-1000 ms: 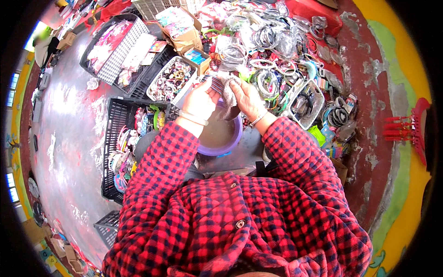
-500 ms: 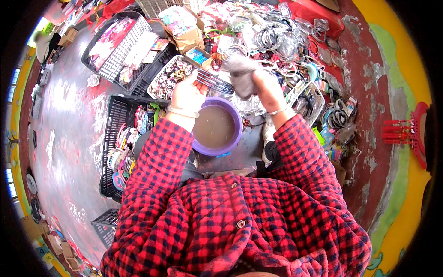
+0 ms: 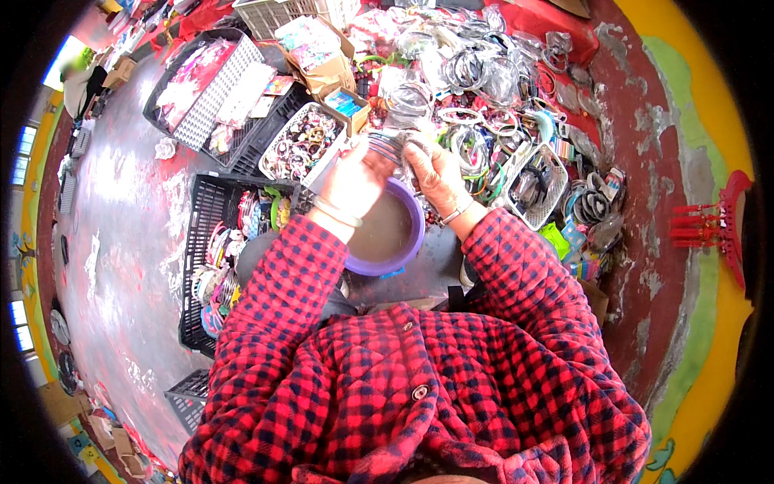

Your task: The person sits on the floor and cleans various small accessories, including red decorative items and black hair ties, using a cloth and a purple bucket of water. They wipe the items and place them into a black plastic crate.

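Both hands, left hand and right hand, pinch a stack of bangles tight above the purple basin at the floor's middle, probably so drips fall inside.

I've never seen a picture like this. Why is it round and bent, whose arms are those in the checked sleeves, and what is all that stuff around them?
There is no machine here. A person wears a wide fisheye camera on the head, looking down, so you see their own arms from above and straight edges bend near the rim.

The left hand and the right hand are raised together over a purple bowl of murky water. Between them they hold a bundle of thin bangles; how many is too blurred to tell. Each wrist wears a bracelet.

Around them the floor is crowded: a black crate of colourful rings on the left, a white basket of small ornaments ahead, a cardboard box beyond it, and a heap of clear-wrapped bangles on red cloth to the right.
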`<action>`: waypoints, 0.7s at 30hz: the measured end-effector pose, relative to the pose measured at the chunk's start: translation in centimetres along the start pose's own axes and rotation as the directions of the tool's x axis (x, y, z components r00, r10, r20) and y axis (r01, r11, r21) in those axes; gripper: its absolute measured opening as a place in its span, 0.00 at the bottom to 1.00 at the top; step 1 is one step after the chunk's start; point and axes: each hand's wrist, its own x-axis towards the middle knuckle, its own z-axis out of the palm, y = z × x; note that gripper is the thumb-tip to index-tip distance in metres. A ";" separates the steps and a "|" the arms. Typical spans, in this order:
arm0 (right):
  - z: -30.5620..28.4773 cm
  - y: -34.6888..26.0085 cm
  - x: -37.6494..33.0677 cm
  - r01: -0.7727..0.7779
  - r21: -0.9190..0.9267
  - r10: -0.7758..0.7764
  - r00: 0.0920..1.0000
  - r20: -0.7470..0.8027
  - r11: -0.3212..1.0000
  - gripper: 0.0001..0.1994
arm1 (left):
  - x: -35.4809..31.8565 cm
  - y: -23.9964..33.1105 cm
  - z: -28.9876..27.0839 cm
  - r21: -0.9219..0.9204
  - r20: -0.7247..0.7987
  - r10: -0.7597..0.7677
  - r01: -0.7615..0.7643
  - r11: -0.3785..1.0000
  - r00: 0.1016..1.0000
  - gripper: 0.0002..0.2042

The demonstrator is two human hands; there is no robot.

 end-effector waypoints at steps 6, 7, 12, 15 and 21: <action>0.9 2.0 0.1 0.057 -0.403 -0.051 0.998 0.027 0.913 0.18 | -0.5 -2.5 0.1 0.056 -0.038 0.108 -0.105 0.993 0.993 0.13; 0.9 1.8 0.1 -0.044 -0.253 0.062 0.996 0.064 0.966 0.17 | -0.4 -1.9 -0.7 0.070 0.058 0.115 -0.119 0.990 0.992 0.14; 1.3 2.1 0.4 -0.297 0.397 0.195 0.941 0.277 0.869 0.16 | 1.1 -0.2 -3.5 0.485 0.080 0.327 -0.323 0.812 0.942 0.14; 1.1 3.2 0.5 -0.289 0.380 0.210 0.949 0.237 0.879 0.17 | 0.0 1.6 0.7 0.071 -0.080 0.309 -0.304 0.950 0.948 0.15; -0.8 4.8 1.9 -0.277 0.221 0.290 0.957 -0.026 0.935 0.21 | -1.1 2.7 1.9 -0.019 -0.131 0.273 -0.278 0.960 0.953 0.14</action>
